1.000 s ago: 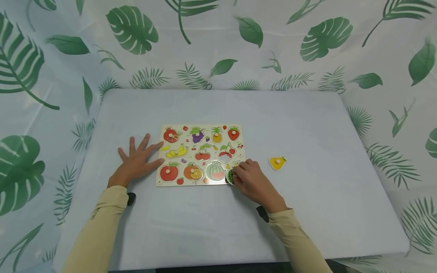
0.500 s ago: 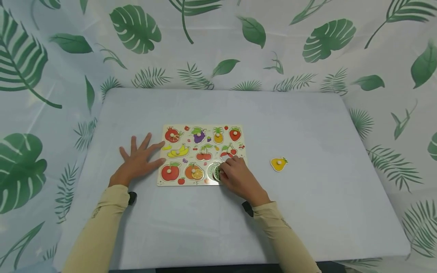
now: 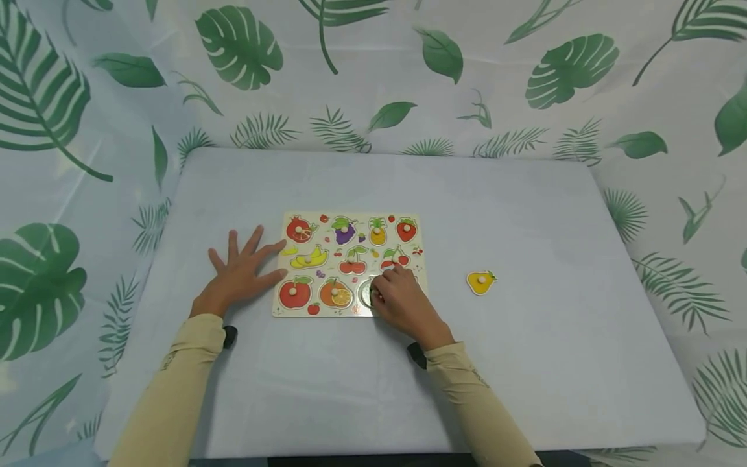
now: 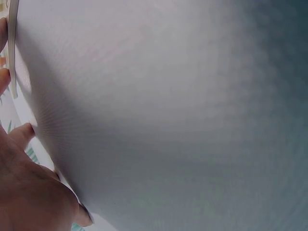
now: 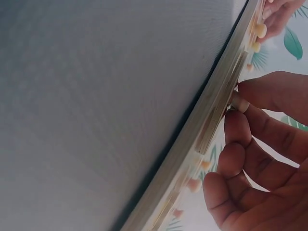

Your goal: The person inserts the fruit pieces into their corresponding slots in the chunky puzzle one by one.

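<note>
A wooden fruit puzzle board (image 3: 350, 311) lies on the table, its knobbed fruit pieces seated in it. My left hand (image 3: 238, 279) spreads its fingers flat at the board's left edge, thumb and forefinger touching that side. Over the bottom row, my right hand (image 3: 405, 301) pinches the small knob (image 5: 239, 102) of a watermelon puzzle piece (image 5: 219, 113). In the right wrist view this piece lies close over the board's surface, slightly raised along its edge. From the head view, the fingers hide most of it. The left wrist view shows mostly tablecloth beside the left hand's fingers.
A yellow pear puzzle piece (image 3: 481, 283) with a knob lies on the white-covered table (image 3: 525, 363), to the right of the board. Leaf-print cloth (image 3: 443, 91) hangs behind the table and at its sides.
My right hand has carried the watermelon piece left from the board's lower right corner onto its outline in the bottom row. My left hand has stayed at the board's left edge.
</note>
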Action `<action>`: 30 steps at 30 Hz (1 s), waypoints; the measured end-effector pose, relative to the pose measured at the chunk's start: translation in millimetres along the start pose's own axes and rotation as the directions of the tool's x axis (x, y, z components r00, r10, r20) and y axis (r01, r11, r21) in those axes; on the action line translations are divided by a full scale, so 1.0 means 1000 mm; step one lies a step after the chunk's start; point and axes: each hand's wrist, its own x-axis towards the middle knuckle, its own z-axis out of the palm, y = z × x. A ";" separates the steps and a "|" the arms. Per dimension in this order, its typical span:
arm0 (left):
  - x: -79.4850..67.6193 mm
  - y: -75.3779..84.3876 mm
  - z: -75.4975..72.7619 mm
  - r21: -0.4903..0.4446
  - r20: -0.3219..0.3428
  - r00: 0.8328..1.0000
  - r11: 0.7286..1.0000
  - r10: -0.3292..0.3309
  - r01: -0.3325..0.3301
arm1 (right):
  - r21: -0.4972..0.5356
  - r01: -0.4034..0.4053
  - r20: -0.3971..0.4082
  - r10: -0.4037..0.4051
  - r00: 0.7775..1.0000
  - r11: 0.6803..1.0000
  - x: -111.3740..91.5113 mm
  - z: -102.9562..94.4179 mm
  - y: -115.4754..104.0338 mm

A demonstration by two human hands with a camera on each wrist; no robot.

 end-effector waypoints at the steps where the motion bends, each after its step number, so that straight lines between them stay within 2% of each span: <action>1: 0.000 0.000 0.000 -0.001 -0.001 1.000 1.000 0.000 0.000 | 0.000 0.004 -0.004 -0.004 1.000 1.000 0.000 0.001 0.000; 10: 0.000 0.002 0.000 0.003 -0.003 1.000 1.000 -0.006 0.006 | -0.010 -0.014 0.004 0.014 1.000 1.000 0.002 0.003 -0.003; 15: 0.000 0.002 -0.001 0.011 -0.002 1.000 1.000 -0.010 0.010 | -0.019 -0.012 -0.019 0.011 1.000 1.000 0.002 0.003 -0.007; 22: 0.000 0.002 -0.001 0.018 -0.004 1.000 1.000 -0.009 0.009 | 0.013 -0.021 -0.062 0.021 0.998 1.000 0.001 0.007 -0.007; 30: -0.001 0.002 -0.001 0.007 -0.009 1.000 1.000 -0.006 0.006 | 0.053 -0.049 -0.062 0.052 0.997 0.997 -0.001 0.009 -0.007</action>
